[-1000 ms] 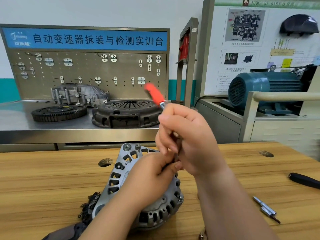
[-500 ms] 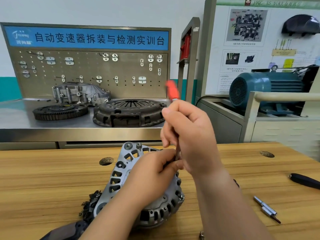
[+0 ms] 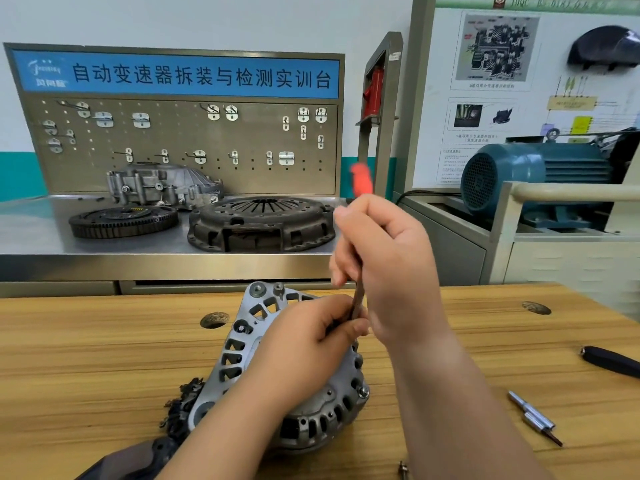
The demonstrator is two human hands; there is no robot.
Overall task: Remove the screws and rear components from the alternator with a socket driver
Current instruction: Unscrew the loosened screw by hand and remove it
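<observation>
The alternator point(image 3: 239, 344) is laid on the wooden counter point(image 3: 104, 358), its ribbed aluminium housing turned upward and tilted toward the camera. A socket driver point(image 3: 357, 301) is held nearly upright over its upper rear part. The driver's shank is gripped by the right hand point(image 3: 391, 268) with curled fingers, and the blurred red handle point(image 3: 362, 181) is seen just above that hand. The lower end of the shank is pinched by the left hand point(image 3: 311, 344), which rests on the housing; the socket tip is hidden beneath these fingers.

Two loose metal bits point(image 3: 533, 417) are laid end to end on the counter to the right, and a black tool handle point(image 3: 609, 362) is seen farther right. On the steel counter point(image 3: 34, 237) behind, a clutch pressure plate point(image 3: 263, 223) and a toothed flywheel point(image 3: 123, 220) are set side by side.
</observation>
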